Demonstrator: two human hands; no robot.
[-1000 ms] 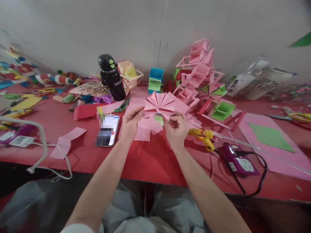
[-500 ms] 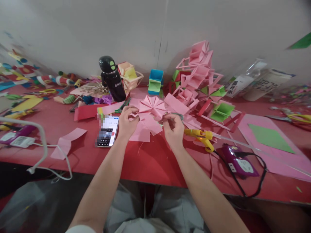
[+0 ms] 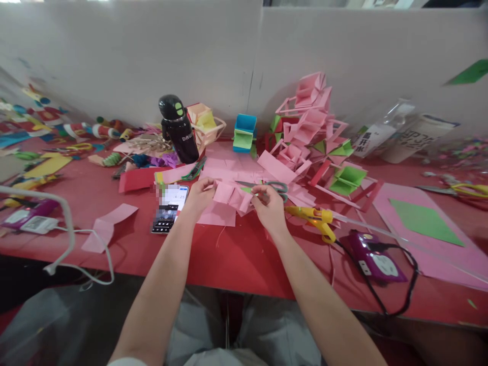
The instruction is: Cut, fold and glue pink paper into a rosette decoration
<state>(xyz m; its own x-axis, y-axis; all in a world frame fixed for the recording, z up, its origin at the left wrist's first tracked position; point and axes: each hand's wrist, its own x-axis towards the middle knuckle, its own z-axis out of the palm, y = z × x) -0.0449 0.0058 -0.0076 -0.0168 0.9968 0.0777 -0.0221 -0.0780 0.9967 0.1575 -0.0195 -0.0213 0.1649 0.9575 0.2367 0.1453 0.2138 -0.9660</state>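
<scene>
A folded piece of pink paper (image 3: 232, 196) is between my two hands, its pleats bunched low over the sheets on the table. My left hand (image 3: 201, 197) pinches its left edge between thumb and fingers. At the opposite edge, the closed fingers of my right hand (image 3: 269, 204) grip the paper. Just behind my right hand lie scissors (image 3: 281, 189) with green handles, partly hidden. Flat pink paper sheets (image 3: 219, 216) lie underneath and behind the folded piece.
A yellow glue gun (image 3: 314, 216) lies to the right, wired to a purple power socket (image 3: 375, 256). To the left is a phone (image 3: 168, 211); behind it stands a black bottle (image 3: 179, 129). Folded pink paper shapes (image 3: 308, 124) pile up at the back right beside a blue-green paper box (image 3: 244, 133).
The pleated pink paper, fanned out like a flower before, now looks narrower and sits lower and nearer me. Scissors behind it show more. The view has tilted slightly up.
</scene>
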